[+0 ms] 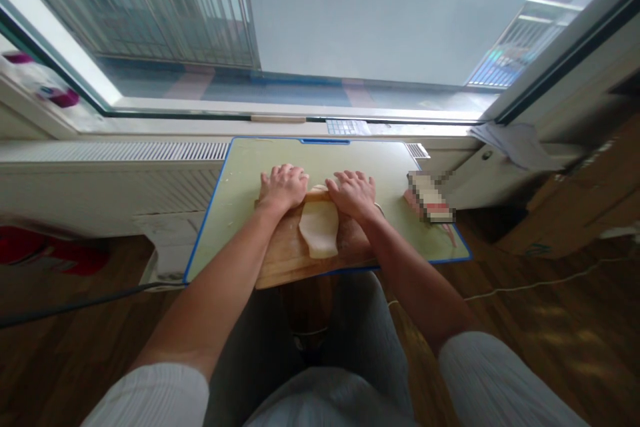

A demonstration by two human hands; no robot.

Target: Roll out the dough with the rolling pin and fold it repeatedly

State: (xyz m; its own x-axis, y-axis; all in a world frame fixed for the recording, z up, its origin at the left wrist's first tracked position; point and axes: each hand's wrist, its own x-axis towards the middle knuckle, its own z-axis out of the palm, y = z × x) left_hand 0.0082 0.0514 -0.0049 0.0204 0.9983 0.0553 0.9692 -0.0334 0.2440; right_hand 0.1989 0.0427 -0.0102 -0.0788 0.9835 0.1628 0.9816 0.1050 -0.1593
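Observation:
A flat, pale piece of dough (pixel 320 232), longer than wide, lies on a wooden board (pixel 280 257). Across the dough's far end runs a rolling pin (pixel 319 195), of which only the middle shows. My left hand (pixel 283 188) is curled over its left part. Over the right part, my right hand (pixel 353 192) is closed in the same way. Both palms face down and cover the pin's ends. Under the wooden board is a pale green board with a blue rim (pixel 207 217), bearing small light crumbs on its left side.
A pixelated object (pixel 431 199) rests at the green board's right side. Behind are a window sill (pixel 200 127) and a radiator (pixel 165 153). Papers (pixel 517 143) and a cardboard box (pixel 575 207) stand right. A red object (pixel 50 253) and a dark cable (pixel 100 305) are left.

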